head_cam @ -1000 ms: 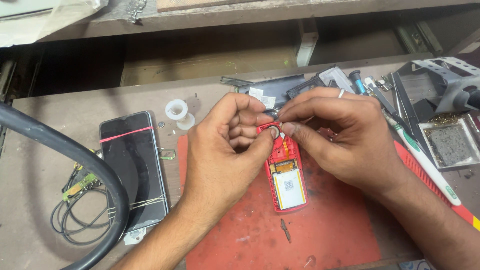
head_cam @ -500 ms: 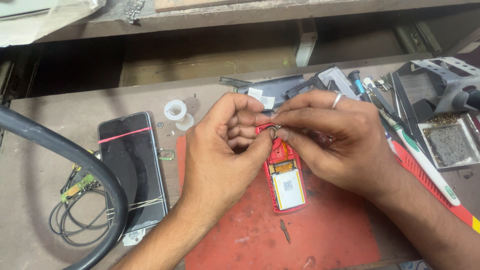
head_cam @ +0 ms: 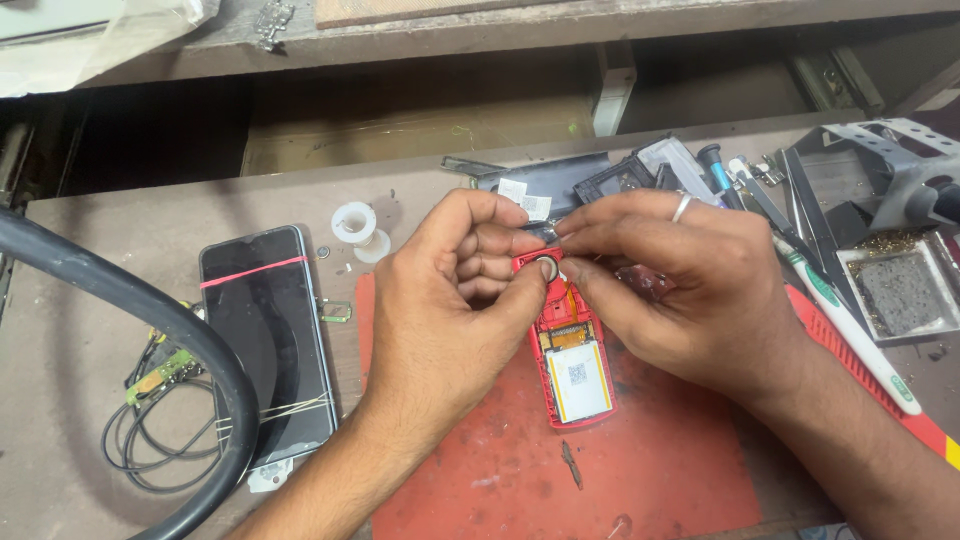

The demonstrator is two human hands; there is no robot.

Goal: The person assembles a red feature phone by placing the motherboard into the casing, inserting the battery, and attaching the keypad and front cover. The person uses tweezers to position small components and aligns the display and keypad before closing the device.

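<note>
Red phone body [head_cam: 566, 370]: small, back cover off, white battery exposed; centre of the frame, lower end resting on the red mat [head_cam: 640, 480], upper end raised between both hands.

Left hand [head_cam: 455, 300]: centre, fingers curled; thumb and forefinger pinched narrow on the upper left edge of the red phone body, beside a small round metal ring at its top.

Right hand [head_cam: 680, 280]: right of centre, ring on one finger; fingertips closed narrow on the upper right edge of the same phone body, touching the left hand's fingertips.

Black smartphone [head_cam: 265, 345]: left of centre, face up on the worktop [head_cam: 90, 300], banded with a red and a pale elastic.

White spool [head_cam: 353, 222]: upper centre-left, just above the mat.

Thick black cable [head_cam: 150, 310]: arcs across the left edge.

Thin wire coil with small green board [head_cam: 160, 420]: lower left.

Toothbrush [head_cam: 850, 320]: right, lying diagonally.

Dark phone parts [head_cam: 600, 180]: upper centre, behind the hands.

Small screw-like bit [head_cam: 570, 463]: on the mat, lower centre.
</note>
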